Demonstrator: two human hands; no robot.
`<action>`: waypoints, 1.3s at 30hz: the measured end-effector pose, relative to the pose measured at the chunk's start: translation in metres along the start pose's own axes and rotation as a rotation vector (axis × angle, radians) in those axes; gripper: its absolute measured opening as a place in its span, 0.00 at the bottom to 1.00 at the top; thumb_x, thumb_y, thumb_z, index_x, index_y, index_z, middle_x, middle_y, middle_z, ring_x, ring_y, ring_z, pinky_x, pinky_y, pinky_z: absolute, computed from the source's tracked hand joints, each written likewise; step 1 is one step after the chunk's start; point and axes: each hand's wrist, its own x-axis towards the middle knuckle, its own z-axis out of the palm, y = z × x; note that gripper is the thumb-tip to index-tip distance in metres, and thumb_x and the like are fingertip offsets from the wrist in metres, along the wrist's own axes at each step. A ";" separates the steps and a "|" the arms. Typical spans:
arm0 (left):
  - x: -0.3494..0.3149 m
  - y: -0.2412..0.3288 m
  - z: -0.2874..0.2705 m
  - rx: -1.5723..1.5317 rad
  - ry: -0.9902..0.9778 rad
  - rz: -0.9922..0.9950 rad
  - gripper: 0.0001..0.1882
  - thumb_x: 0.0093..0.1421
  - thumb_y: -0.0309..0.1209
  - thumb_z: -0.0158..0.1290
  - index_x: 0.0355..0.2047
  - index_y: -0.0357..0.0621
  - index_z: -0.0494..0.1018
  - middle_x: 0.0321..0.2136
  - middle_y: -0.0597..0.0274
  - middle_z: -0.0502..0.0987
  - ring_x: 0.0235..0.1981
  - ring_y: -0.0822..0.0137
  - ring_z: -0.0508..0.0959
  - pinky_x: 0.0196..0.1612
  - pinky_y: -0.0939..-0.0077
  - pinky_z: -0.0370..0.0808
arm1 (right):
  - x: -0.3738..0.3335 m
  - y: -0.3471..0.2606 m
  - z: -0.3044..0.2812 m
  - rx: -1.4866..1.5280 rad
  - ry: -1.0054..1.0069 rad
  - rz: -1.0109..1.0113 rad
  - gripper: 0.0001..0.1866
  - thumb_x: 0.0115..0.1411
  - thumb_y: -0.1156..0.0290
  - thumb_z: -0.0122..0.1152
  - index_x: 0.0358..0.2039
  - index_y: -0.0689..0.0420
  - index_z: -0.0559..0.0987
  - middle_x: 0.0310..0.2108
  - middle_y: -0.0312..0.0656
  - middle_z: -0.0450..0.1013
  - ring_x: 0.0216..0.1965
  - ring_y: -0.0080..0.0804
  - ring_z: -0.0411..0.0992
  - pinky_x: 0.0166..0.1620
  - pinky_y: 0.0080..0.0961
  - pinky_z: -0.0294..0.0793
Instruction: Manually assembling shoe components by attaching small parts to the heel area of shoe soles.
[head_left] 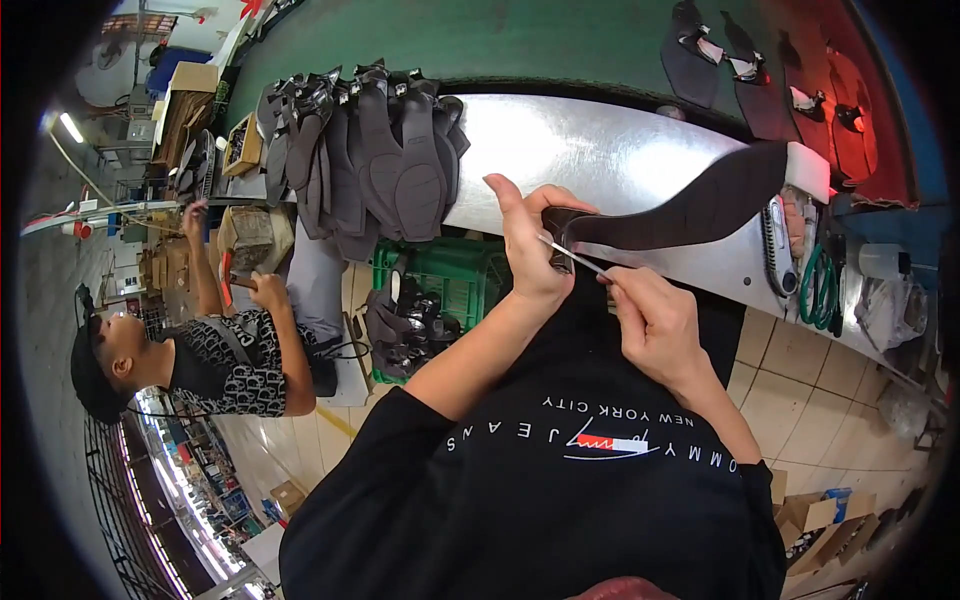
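A long, curved dark shoe sole (690, 208) lies over the metal ledge, its broad end to the right. My left hand (532, 245) is closed round its narrow end, where a glossy black strap-like piece shows; the thumb points up and away. In my right hand (655, 325) the fingers pinch a thin metal rod-like tool (580, 260). The tool slants up and left, and its tip reaches the black piece beside my left fingers. The tool's handle end is hidden in my right hand.
Left on the bench is a pile of dark soles (395, 150). A green crate (450, 285) with dark shoe parts stands below. More soles (745, 80) lie on the green belt at the far right. A utility knife (778, 245) lies nearby. A co-worker (235, 345) holds a hammer at left.
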 end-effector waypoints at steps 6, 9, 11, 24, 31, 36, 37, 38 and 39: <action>0.009 0.012 0.021 -0.775 0.184 -0.758 0.28 0.56 0.64 0.49 0.23 0.51 0.71 0.22 0.67 0.73 0.22 0.69 0.72 0.30 0.75 0.70 | -0.004 0.000 -0.002 -0.032 0.080 -0.013 0.05 0.54 0.79 0.58 0.33 0.60 0.76 0.27 0.45 0.74 0.25 0.44 0.74 0.28 0.32 0.73; 0.000 -0.003 0.016 -0.889 0.201 -0.782 0.24 0.56 0.59 0.53 0.23 0.52 0.71 0.21 0.67 0.73 0.25 0.66 0.74 0.41 0.65 0.72 | 0.001 -0.001 -0.005 -0.054 0.106 0.116 0.02 0.57 0.78 0.57 0.31 0.59 0.74 0.24 0.47 0.73 0.23 0.46 0.73 0.26 0.34 0.71; 0.006 -0.010 0.010 -0.993 -0.034 -0.669 0.24 0.60 0.57 0.50 0.22 0.50 0.70 0.19 0.65 0.73 0.24 0.63 0.74 0.39 0.64 0.72 | -0.001 0.001 0.000 -0.071 0.094 0.119 0.01 0.57 0.78 0.56 0.30 0.59 0.73 0.23 0.47 0.72 0.22 0.47 0.72 0.25 0.35 0.69; 0.034 -0.013 -0.005 -0.706 0.160 -0.635 0.25 0.60 0.57 0.49 0.23 0.47 0.68 0.19 0.60 0.70 0.23 0.58 0.72 0.35 0.62 0.71 | -0.015 -0.009 0.022 0.037 -0.077 0.003 0.04 0.55 0.74 0.59 0.29 0.57 0.72 0.22 0.44 0.71 0.23 0.45 0.72 0.24 0.35 0.69; 0.072 0.062 -0.068 0.152 0.046 -0.076 0.14 0.59 0.41 0.58 0.24 0.44 0.77 0.20 0.72 0.74 0.22 0.79 0.69 0.28 0.82 0.64 | -0.009 0.007 -0.033 -0.016 0.051 0.168 0.02 0.57 0.79 0.54 0.28 0.61 0.75 0.20 0.43 0.71 0.19 0.36 0.70 0.24 0.27 0.67; 0.120 0.164 -0.095 1.341 -0.560 0.205 0.24 0.50 0.44 0.65 0.12 0.38 0.71 0.10 0.65 0.66 0.14 0.71 0.64 0.20 0.74 0.60 | -0.023 0.021 -0.077 -0.027 0.225 0.298 0.06 0.61 0.79 0.50 0.28 0.62 0.74 0.17 0.37 0.66 0.17 0.19 0.61 0.22 0.19 0.59; 0.137 0.171 -0.090 1.549 -0.710 0.296 0.24 0.47 0.45 0.66 0.12 0.38 0.70 0.10 0.60 0.67 0.13 0.66 0.66 0.20 0.71 0.61 | -0.024 0.024 -0.083 -0.021 0.260 0.321 0.06 0.61 0.78 0.50 0.28 0.62 0.74 0.17 0.38 0.66 0.18 0.20 0.62 0.22 0.19 0.60; 0.150 0.173 -0.082 1.797 -0.738 0.281 0.25 0.42 0.48 0.66 0.11 0.39 0.70 0.11 0.55 0.68 0.14 0.56 0.69 0.20 0.65 0.64 | -0.021 0.024 -0.085 -0.031 0.277 0.324 0.06 0.61 0.78 0.50 0.28 0.62 0.74 0.17 0.38 0.66 0.18 0.20 0.62 0.22 0.19 0.60; 0.161 0.170 -0.072 2.090 -0.707 0.216 0.22 0.40 0.49 0.66 0.12 0.43 0.73 0.16 0.59 0.73 0.20 0.57 0.75 0.28 0.62 0.69 | -0.015 0.025 -0.086 -0.084 0.284 0.325 0.06 0.61 0.78 0.50 0.28 0.63 0.74 0.17 0.39 0.67 0.18 0.24 0.64 0.24 0.21 0.62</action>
